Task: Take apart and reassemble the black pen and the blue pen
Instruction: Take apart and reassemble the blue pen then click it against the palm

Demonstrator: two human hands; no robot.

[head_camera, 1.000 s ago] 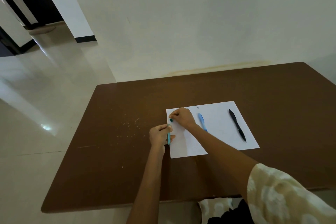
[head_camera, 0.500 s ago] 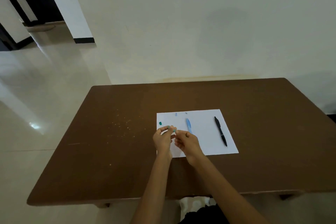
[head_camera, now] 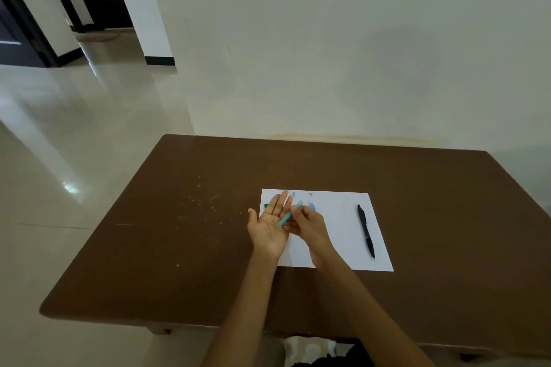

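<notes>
Hands: right hand (head_camera: 308,222) pinches slim blue barrel (head_camera: 289,214) (smooth plastic).

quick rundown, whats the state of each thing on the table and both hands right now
black pen: whole, lying untouched on the paper
teal pen barrel: pinched by the right hand, tilted over the left palm
left hand: open, palm up, fingers spread
right hand: closed on the barrel
small pen parts: loose on the paper's far edge
paper: flat on the table
table: speckled with crumbs left of the paper
</notes>
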